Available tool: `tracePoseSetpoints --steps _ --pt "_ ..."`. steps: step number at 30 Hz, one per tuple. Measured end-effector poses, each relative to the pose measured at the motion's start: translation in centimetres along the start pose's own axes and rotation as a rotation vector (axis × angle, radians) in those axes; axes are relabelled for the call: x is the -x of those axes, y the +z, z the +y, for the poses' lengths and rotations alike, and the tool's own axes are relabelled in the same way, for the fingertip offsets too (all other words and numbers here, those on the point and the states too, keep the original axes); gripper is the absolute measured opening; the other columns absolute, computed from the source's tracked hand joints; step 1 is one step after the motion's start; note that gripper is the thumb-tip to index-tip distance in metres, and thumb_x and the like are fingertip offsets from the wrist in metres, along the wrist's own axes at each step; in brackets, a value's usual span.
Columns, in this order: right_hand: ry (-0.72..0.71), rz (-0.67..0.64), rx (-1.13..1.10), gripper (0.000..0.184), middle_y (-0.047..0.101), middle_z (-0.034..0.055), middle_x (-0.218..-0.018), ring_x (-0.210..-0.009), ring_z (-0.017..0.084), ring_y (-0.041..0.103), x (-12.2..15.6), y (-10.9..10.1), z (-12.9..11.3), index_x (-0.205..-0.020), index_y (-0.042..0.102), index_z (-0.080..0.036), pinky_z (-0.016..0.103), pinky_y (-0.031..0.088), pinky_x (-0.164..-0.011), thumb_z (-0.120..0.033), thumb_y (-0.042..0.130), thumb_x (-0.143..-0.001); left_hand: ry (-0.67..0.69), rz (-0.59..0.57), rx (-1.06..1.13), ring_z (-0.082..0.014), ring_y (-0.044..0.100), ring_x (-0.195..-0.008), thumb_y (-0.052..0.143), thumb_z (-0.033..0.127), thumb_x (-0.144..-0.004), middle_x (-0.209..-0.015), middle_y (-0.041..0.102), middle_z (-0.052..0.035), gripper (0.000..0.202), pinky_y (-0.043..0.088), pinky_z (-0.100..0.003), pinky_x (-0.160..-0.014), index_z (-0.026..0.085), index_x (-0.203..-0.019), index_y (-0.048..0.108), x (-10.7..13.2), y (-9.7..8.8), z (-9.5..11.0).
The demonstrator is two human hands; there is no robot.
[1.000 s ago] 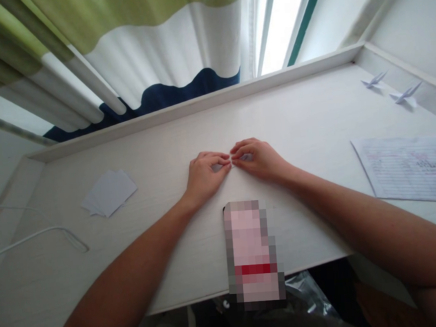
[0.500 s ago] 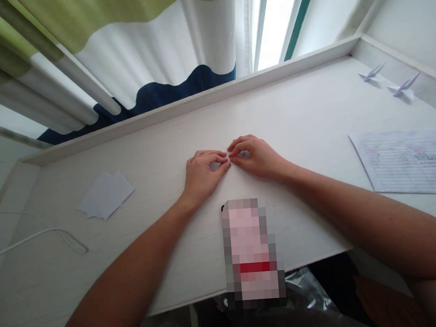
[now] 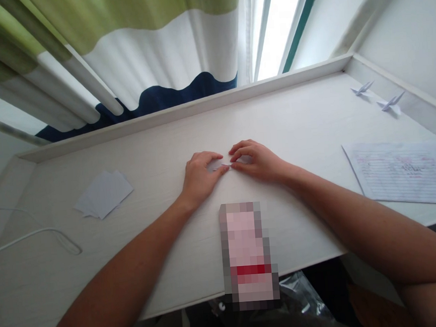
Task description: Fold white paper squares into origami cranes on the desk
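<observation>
My left hand (image 3: pixel 199 175) and my right hand (image 3: pixel 257 160) rest side by side on the white desk (image 3: pixel 305 122), fingertips meeting. Between them lies a small folded piece of white paper (image 3: pixel 223 166), mostly hidden under the fingers. Both hands have curled fingers pinching or pressing that paper against the desk top. A blurred, pixelated pink and red object (image 3: pixel 248 253) lies near the front edge, just below my hands.
A small stack of white paper squares (image 3: pixel 103 194) lies at the left. A white cable (image 3: pixel 32 235) loops at the far left. A lined sheet with writing (image 3: pixel 401 172) sits at the right. Two folded paper cranes (image 3: pixel 377 96) stand in the back right corner. Curtains hang behind the desk.
My hands stay together on the paper with only small finger shifts; the left fingers have opened slightly. The view has shifted a little.
</observation>
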State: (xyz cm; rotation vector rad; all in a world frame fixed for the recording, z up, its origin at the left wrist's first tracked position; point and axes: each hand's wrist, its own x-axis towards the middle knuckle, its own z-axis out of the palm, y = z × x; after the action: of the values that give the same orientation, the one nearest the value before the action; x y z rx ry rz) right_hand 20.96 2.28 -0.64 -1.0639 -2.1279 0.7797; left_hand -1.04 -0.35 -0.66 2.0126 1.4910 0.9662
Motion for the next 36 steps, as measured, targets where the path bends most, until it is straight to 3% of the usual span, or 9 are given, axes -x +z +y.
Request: tracePoseSetpoints --steps 2,5,8,12,16,24,32,36 --pt "0.051 0.016 -0.058 0.003 0.080 0.0073 -0.106 -0.106 0.027 0.069 0.0 -0.1 -0.4 -0.085 0.078 -0.022 0.047 0.051 -0.103 -0.024 0.076 -0.086 -0.048 0.069 0.024 -0.0257 0.068 -0.113 0.085 0.027 -0.084 -0.116 0.078 -0.0062 0.026 0.051 -0.043 -0.106 0.023 -0.107 0.075 0.0 -0.1 0.0" --pt "0.228 0.084 -0.284 0.022 0.077 0.0049 -0.086 -0.082 0.022 0.067 0.0 -0.2 -1.0 -0.084 0.075 -0.021 0.039 0.053 -0.081 -0.042 0.080 -0.086 -0.096 0.131 0.154 -0.0233 0.070 -0.107 0.078 0.035 -0.090 -0.112 0.078 -0.0072 0.023 0.054 -0.040 -0.101 0.021 -0.107 0.072 0.0 -0.1 0.2" --pt "0.314 0.184 -0.613 0.038 0.076 0.0039 -0.084 -0.076 0.018 0.066 0.0 0.2 -1.8 -0.082 0.070 -0.020 0.035 0.052 -0.074 -0.053 0.089 -0.075 -0.090 0.078 0.305 -0.0221 0.073 -0.101 0.073 0.040 -0.094 -0.106 0.081 -0.0068 0.022 0.055 -0.038 -0.099 0.020 -0.103 0.074 0.0 -0.1 0.5" --pt "0.385 0.173 -0.794 0.039 0.078 0.0041 -0.083 -0.077 0.017 0.066 0.1 1.0 -3.0 -0.079 0.072 -0.021 0.034 0.053 -0.076 -0.052 0.094 -0.070 -0.092 -0.004 0.431 -0.0212 0.074 -0.087 0.078 0.045 -0.090 -0.092 0.082 -0.0047 0.024 0.056 -0.035 -0.086 0.021 -0.090 0.080 0.2 -0.2 0.8" --pt "0.417 0.151 -0.800 0.033 0.075 0.0021 -0.077 -0.072 0.016 0.063 0.2 1.3 -3.4 -0.074 0.074 -0.021 0.032 0.051 -0.071 -0.045 0.095 -0.067 -0.119 0.008 0.488 -0.0181 0.069 -0.075 0.081 0.043 -0.086 -0.083 0.080 -0.0036 0.023 0.052 -0.032 -0.072 0.021 -0.080 0.079 0.2 -0.3 0.8" --pt "0.398 0.024 -0.712 0.034 0.069 -0.0001 -0.071 -0.068 0.014 0.057 0.3 0.7 -3.5 -0.071 0.075 -0.020 0.030 0.045 -0.065 -0.050 0.091 -0.072 -0.104 0.001 0.561 -0.0161 0.068 -0.072 0.080 0.045 -0.085 -0.084 0.079 -0.0043 0.024 0.053 -0.029 -0.068 0.020 -0.084 0.080 0.1 -0.2 0.5" --pt "0.276 -0.031 -0.581 0.034 0.071 0.0013 -0.071 -0.070 0.014 0.059 0.3 0.3 -3.4 -0.070 0.074 -0.019 0.032 0.047 -0.072 -0.049 0.076 -0.087 -0.118 -0.045 0.571 -0.0149 0.065 -0.069 0.084 0.044 -0.081 -0.079 0.078 -0.0046 0.025 0.051 -0.029 -0.065 0.020 -0.078 0.078 0.2 -0.4 0.4" --pt "0.246 -0.024 -0.519 0.036 0.069 0.0013 -0.069 -0.066 0.014 0.058 0.4 0.4 -3.3 -0.068 0.070 -0.019 0.031 0.045 -0.068 -0.048 0.071 -0.089 -0.131 -0.072 0.558 -0.0155 0.066 -0.069 0.085 0.047 -0.080 -0.079 0.078 -0.0051 0.028 0.052 -0.029 -0.065 0.019 -0.077 0.078 0.2 -0.5 0.6"
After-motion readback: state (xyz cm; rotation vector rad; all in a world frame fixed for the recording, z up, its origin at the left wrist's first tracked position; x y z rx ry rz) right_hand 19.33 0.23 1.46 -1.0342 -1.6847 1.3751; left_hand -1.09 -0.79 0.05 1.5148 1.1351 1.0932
